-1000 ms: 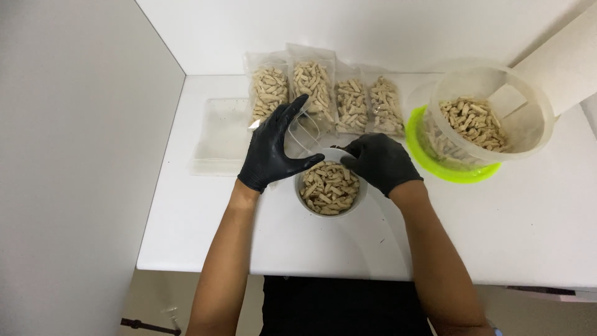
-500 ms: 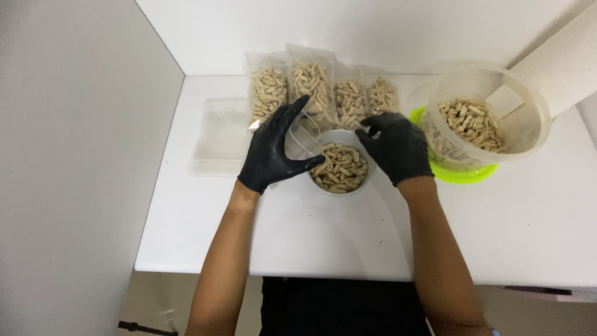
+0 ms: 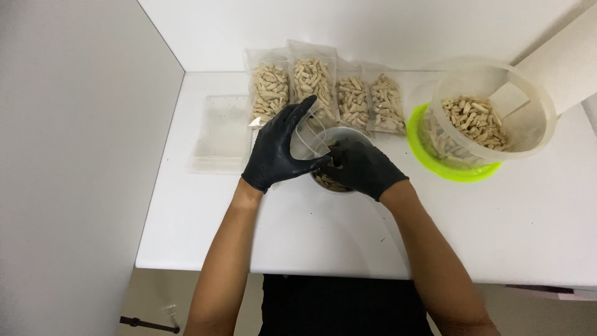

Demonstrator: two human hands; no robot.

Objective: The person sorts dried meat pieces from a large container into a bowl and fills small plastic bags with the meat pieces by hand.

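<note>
Filling step in hand: left hand (image 3: 277, 152) pinching an open clear pouch (image 3: 309, 138) over the small bowl (image 3: 339, 182) mid-surface, right hand (image 3: 364, 168) cupped closed over the bowl's beige pieces, next likely calling for a steady transfer into the pouch mouth.

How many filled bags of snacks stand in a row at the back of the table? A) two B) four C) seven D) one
B: four clear filled bags of pale pieces stand side by side against the wall, behind the gloved left hand and right hand.
</note>
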